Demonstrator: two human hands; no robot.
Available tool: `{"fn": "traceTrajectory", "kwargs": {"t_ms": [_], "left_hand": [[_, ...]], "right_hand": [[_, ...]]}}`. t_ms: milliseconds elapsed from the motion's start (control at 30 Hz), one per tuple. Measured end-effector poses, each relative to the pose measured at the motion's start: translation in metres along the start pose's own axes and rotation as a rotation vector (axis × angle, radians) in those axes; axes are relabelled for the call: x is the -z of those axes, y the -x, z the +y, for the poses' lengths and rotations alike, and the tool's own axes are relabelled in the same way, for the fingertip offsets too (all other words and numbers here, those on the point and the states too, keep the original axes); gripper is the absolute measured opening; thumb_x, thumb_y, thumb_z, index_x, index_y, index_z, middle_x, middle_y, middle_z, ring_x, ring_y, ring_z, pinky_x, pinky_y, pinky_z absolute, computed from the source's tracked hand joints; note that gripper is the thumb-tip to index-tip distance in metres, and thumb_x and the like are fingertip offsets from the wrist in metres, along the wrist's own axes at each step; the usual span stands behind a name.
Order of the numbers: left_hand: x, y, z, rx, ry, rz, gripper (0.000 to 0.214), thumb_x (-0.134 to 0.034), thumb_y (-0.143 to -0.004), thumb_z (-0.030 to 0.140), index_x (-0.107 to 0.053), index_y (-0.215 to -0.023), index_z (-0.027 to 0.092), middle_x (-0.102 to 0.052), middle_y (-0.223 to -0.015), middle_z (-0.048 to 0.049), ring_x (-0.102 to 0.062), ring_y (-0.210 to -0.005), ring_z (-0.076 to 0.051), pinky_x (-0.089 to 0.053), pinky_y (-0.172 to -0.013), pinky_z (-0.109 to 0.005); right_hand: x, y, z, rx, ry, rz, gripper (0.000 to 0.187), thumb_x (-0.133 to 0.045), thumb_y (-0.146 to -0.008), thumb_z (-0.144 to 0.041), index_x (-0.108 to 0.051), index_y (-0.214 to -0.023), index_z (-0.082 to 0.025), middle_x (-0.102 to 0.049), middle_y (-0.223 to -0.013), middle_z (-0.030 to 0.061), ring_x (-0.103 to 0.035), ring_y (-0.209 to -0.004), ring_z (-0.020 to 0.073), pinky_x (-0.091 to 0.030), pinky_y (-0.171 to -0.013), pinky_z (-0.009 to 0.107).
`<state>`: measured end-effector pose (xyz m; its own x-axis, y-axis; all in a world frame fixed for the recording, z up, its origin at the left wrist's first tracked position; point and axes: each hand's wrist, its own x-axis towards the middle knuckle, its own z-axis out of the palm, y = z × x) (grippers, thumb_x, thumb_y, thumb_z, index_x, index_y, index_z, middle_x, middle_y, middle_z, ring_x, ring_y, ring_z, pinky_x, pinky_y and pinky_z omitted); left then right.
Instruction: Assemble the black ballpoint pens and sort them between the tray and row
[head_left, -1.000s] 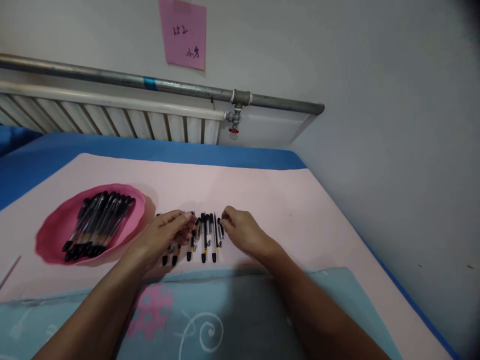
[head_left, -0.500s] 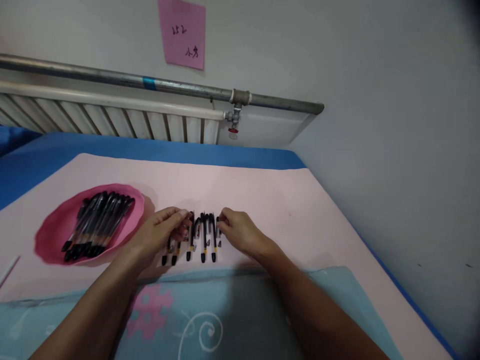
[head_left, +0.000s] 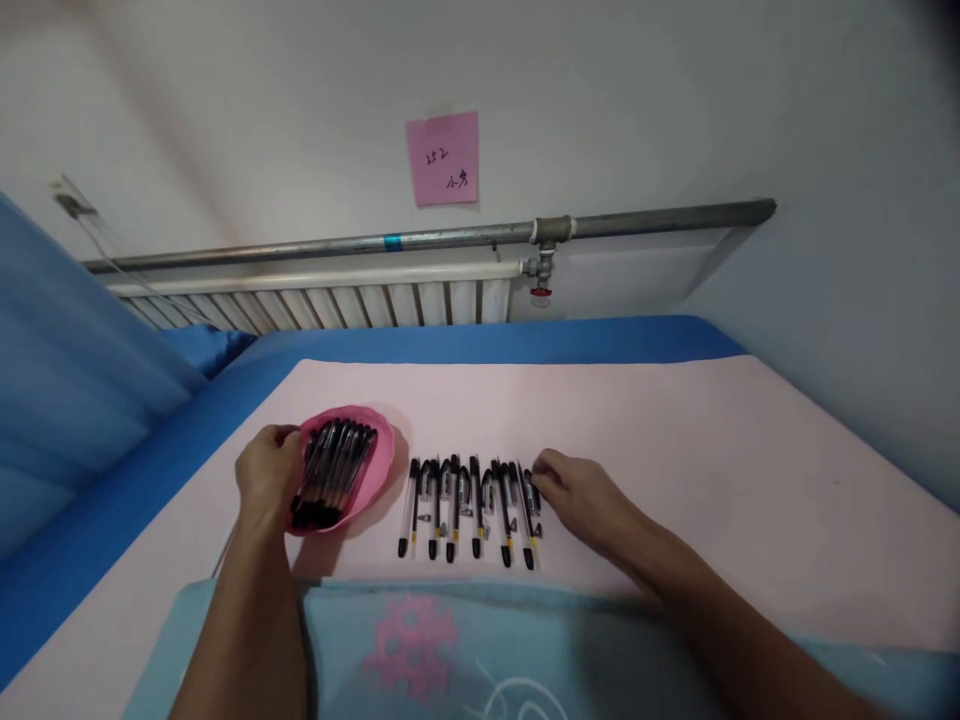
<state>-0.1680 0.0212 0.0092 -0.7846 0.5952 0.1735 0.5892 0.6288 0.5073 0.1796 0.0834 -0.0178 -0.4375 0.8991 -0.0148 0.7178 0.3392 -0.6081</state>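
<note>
At the left rim of a pink bowl is my left hand, its fingers closed on the edge. Black pens lie bunched inside the bowl. Right of the bowl, pen parts form a row on the pink surface: clear barrels with black ends, black refills, clear-bodied black caps and small tips. My right hand rests at the right end of this row, fingers curled together beside the last cap. Whatever its fingertips hold is hidden.
The pink sheet covers a blue surface. A light blue patterned cloth lies along the near edge. Behind are a white radiator, a metal pipe and a pink note. A blue curtain hangs left.
My left hand has moved left from the row of pen parts to the bowl's rim. My right hand stays at the row's right end. The camera view has swung left and up.
</note>
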Motion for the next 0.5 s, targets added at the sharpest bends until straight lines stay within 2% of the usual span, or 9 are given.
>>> {"fn": "traceTrajectory", "kwargs": {"t_ms": [167, 267, 367, 500], "left_hand": [[-0.005, 0.0046, 0.0038, -0.057, -0.175, -0.113, 0.031, -0.047, -0.067, 0.037, -0.066, -0.08, 0.017, -0.067, -0.076, -0.0137, -0.059, -0.076, -0.031, -0.039, -0.061, -0.036], [-0.0049, 0.0062, 0.0055, -0.072, -0.244, -0.155, 0.031, -0.049, -0.065, 0.038, -0.065, -0.081, 0.017, -0.066, -0.075, -0.0142, -0.059, -0.075, -0.032, -0.037, -0.059, -0.035], [-0.0024, 0.0054, 0.0048, -0.069, -0.272, -0.192, 0.032, -0.05, -0.064, 0.038, -0.063, -0.083, 0.017, -0.066, -0.075, -0.0135, -0.059, -0.073, -0.031, -0.037, -0.058, -0.034], [-0.0005, 0.0054, 0.0049, -0.049, -0.26, -0.242, 0.03, -0.053, -0.062, 0.039, -0.062, -0.08, 0.018, -0.064, -0.064, -0.0082, -0.059, -0.064, -0.027, -0.038, -0.054, -0.032]], "right_hand": [[0.0015, 0.0012, -0.0017, -0.03, -0.022, 0.009, 0.016, -0.042, -0.079, -0.024, -0.056, -0.076, -0.018, -0.06, -0.067, 0.003, -0.054, -0.061, 0.0149, -0.036, -0.056, 0.025], [0.0019, 0.0004, -0.0004, -0.041, -0.03, 0.003, 0.017, -0.042, -0.08, -0.025, -0.057, -0.077, -0.018, -0.06, -0.067, 0.003, -0.053, -0.06, 0.0148, -0.036, -0.055, 0.025], [0.0026, 0.0001, 0.0, -0.049, -0.027, 0.005, 0.016, -0.043, -0.079, -0.025, -0.056, -0.076, -0.018, -0.061, -0.067, 0.0034, -0.054, -0.061, 0.015, -0.037, -0.056, 0.025], [0.0031, 0.0009, -0.0011, -0.043, -0.015, 0.009, 0.016, -0.043, -0.079, -0.024, -0.057, -0.076, -0.018, -0.061, -0.067, 0.0034, -0.054, -0.061, 0.0151, -0.037, -0.056, 0.025]]}}
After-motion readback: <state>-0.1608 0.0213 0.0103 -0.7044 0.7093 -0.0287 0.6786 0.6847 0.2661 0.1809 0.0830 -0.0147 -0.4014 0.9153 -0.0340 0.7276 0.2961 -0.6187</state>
